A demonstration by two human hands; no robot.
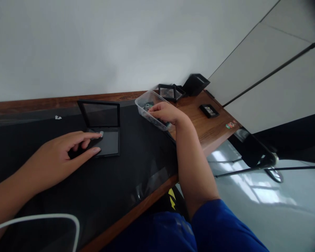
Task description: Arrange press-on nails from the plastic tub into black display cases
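My left hand [65, 154] rests on the open black display case [103, 122] that lies on the dark mat. Its forefinger is stretched onto the case's lower half, its thumb lies along the front edge, and it holds nothing. My right hand [165, 112] reaches into the clear plastic tub [144, 102] at the back of the wooden table. Its fingers are curled down among small dark items in the tub, and what they grip is hidden.
Several black display cases [170, 91] stand against the white wall, and one more [209, 110] lies flat near the table's right corner. A black chair [254, 150] stands on the floor to the right. A white curved rim [42, 218] shows at bottom left.
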